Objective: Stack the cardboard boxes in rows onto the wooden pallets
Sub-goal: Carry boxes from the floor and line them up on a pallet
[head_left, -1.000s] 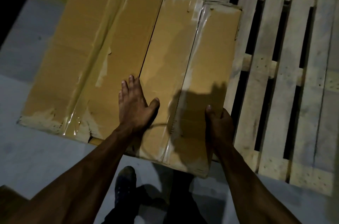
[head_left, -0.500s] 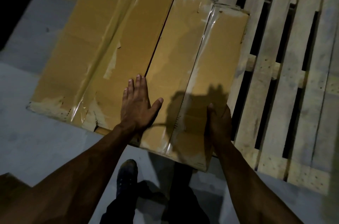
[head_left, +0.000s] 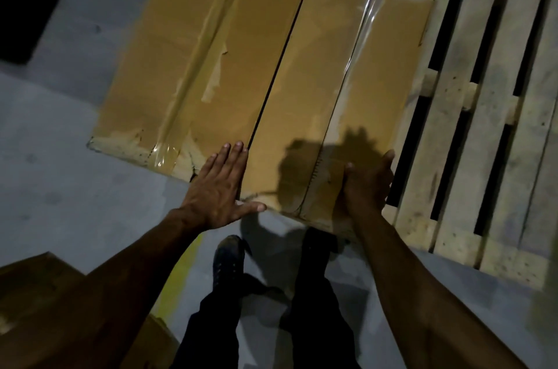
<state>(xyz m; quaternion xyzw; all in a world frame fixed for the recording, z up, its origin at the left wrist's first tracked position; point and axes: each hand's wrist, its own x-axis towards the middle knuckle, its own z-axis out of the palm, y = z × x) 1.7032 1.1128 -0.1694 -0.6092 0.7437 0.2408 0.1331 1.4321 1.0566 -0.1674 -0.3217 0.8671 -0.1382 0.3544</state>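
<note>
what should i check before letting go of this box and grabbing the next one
1. Right box lying flat on the pallet: ok.
2. Tight against the left box: not ok, a dark gap runs between them.
3. Near ends flush: not ok, the right box sticks out nearer.
4. Left hand free: ok, fingers straight, at the near end of the gap.
5. Right hand released: not ok, it grips the near right corner.
6. Bare slats to the right for the next box: ok.

Tan boxes (head_left: pixel 271 66) — pale pallet (head_left: pixel 489 127)
</note>
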